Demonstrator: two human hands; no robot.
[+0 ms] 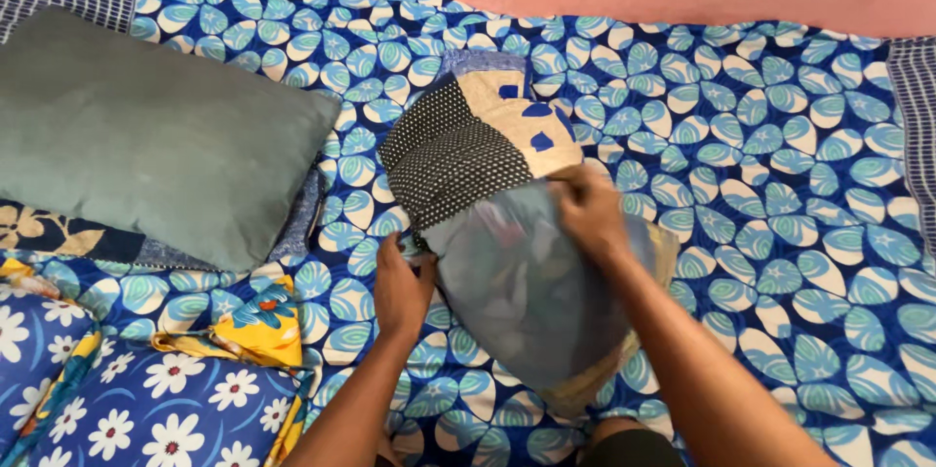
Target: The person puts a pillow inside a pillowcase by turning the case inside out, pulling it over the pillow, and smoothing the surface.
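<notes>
No packages, labels, signs or screens anywhere here — only bedding in view, across the whole bed, from the wall at the top down to the near edge, left side to right.

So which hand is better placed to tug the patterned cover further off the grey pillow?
Probably the right hand: it lies on top, right at the edge of the patchwork cover. The left hand holds the grey pillow's lower left side, better suited to steadying it.
</notes>
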